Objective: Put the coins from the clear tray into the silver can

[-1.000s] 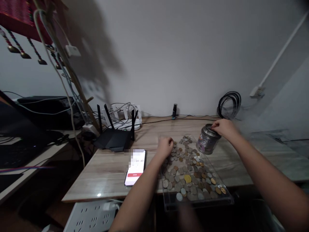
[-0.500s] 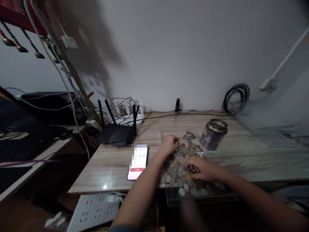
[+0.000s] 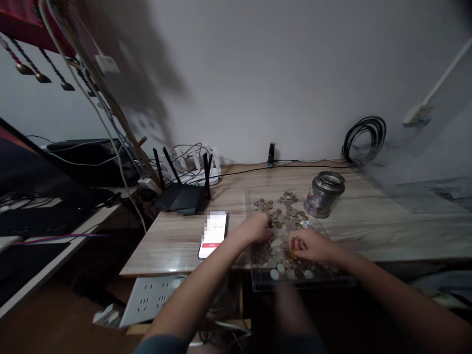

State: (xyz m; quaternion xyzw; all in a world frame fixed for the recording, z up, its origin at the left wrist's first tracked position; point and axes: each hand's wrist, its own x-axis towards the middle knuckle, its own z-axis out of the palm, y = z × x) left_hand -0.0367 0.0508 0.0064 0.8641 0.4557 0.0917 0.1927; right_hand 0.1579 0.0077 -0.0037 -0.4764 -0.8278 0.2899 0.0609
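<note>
Right hand [image 3: 311, 244] has left the grey metal tin [image 3: 324, 195] for a round yellow coin [image 3: 292, 253]; left hand [image 3: 257, 227] is near the clear plastic tray's [image 3: 263, 285] left edge; fingers curled, grips unclear.

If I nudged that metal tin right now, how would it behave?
The tin would probably feel stiff, given its metallic look. It stands upright on a glossy tabletop, so a gentle push might slide it. Its round sides suggest it could roll if tipped.

head-worn view, facing forward and down, above desk [image 3: 162, 246]
</note>
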